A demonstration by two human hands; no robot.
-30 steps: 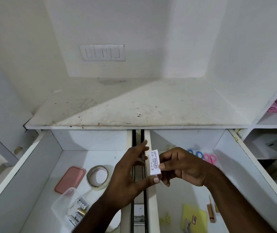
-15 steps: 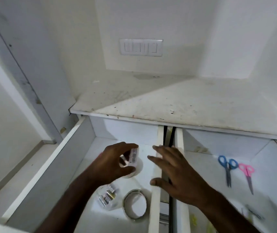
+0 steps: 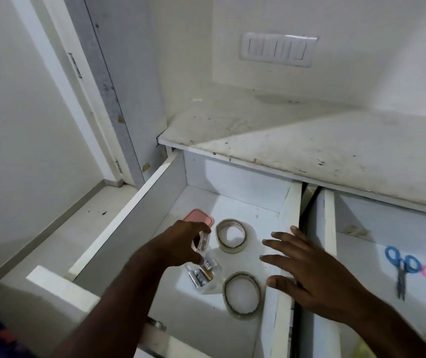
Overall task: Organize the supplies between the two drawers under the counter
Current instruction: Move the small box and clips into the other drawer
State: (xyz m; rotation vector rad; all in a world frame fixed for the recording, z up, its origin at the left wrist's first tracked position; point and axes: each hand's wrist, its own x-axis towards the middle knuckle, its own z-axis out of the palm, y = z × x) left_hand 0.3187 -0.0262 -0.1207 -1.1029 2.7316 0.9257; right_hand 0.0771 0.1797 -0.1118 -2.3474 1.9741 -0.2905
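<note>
Now that my left hand (image 3: 181, 244) has carried the small labelled box (image 3: 203, 242) over into the left drawer (image 3: 134, 210), still pinching it, my right hand (image 3: 307, 275) has let go and rests flat, fingers spread, on the divider beside it.

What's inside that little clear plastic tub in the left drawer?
The clear tub holds a few small metal pieces, silvery and brass-coloured; what they are is too blurred to tell. The left hand, pinching a small white labelled box, covers the tub's upper left part.
</note>
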